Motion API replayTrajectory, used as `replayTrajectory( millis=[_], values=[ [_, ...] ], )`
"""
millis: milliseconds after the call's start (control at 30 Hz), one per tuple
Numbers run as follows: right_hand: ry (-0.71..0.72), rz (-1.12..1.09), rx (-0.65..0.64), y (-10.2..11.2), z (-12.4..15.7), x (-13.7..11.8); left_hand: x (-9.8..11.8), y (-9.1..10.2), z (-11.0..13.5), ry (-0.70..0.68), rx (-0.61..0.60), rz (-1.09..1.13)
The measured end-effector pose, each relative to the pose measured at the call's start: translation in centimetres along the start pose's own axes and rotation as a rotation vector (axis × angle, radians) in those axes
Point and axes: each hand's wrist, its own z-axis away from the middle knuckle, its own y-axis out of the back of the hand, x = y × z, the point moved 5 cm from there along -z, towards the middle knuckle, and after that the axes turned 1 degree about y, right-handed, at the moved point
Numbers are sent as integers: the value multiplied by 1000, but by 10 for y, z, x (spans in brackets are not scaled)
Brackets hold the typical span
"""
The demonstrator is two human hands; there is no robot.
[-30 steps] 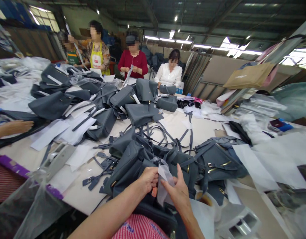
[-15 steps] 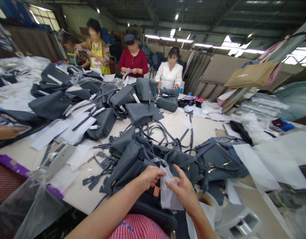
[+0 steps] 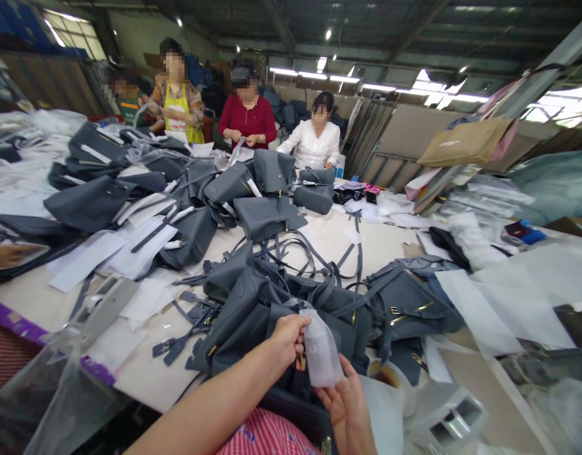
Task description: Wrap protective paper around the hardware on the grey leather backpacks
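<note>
Lettering on the tan hanging bag (image 3: 461, 144), the yellow apron (image 3: 177, 120) and the striped garment (image 3: 268, 435) at the lap, all too blurred to read. Left hand (image 3: 289, 338) closed, thumb and fingers pinching the upper left edge of a translucent pouch (image 3: 320, 349), held over the dark grey bags (image 3: 246, 309). Right hand (image 3: 345, 401) half open, at the pouch's lower right corner; whether it grips, cannot tell.

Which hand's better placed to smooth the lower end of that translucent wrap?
Probably the right hand: it sits at the lower right corner of the translucent wrap. The left hand pinches the upper left edge, so it would likely have to let go or shift down.
</note>
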Motion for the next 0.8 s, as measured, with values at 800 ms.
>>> replayTrajectory(
  millis=[800],
  values=[
    [144,295,13,-2,-1,17,-1,6,2,-215,10,-181]
  ],
)
